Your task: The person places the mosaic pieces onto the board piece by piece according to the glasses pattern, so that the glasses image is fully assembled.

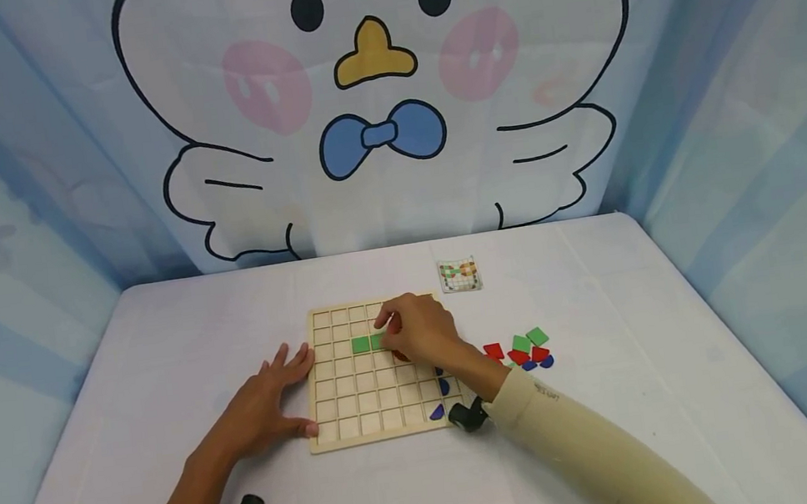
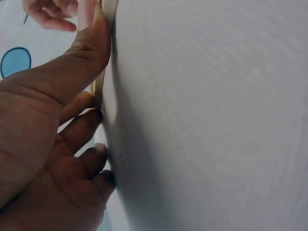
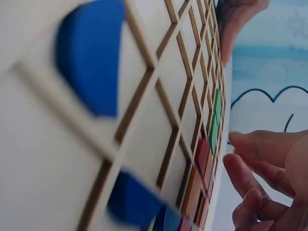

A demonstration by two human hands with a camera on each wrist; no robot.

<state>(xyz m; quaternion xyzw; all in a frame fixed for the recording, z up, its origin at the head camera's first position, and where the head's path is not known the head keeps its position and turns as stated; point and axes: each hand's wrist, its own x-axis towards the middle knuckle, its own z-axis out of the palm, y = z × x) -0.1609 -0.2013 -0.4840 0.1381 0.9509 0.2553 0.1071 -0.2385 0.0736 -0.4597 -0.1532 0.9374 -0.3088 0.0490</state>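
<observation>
A wooden grid board [image 1: 349, 427] lies on the table. My left hand [image 1: 263, 404] rests at its left edge, fingers spread; the left wrist view shows the thumb [image 2: 89, 53] against the board's side. Over the board's upper right is my right hand [image 1: 421, 330], its fingertips beside two neighbouring green square tiles [image 1: 360, 345]. In the right wrist view, the thumb and index finger [image 3: 240, 171] are slightly apart with no piece visible between them. Red pieces [image 3: 202, 153] sit near the green tiles, and blue half-round pieces [image 3: 94, 57] lie along the board's right side.
Loose green squares [image 1: 537, 336], red pieces [image 1: 494, 351] and blue half-rounds [image 1: 546, 361] lie right of the board. A small pattern card [image 1: 459, 275] is behind its upper right corner. A printed curtain [image 1: 390, 203] hangs along the table's back edge.
</observation>
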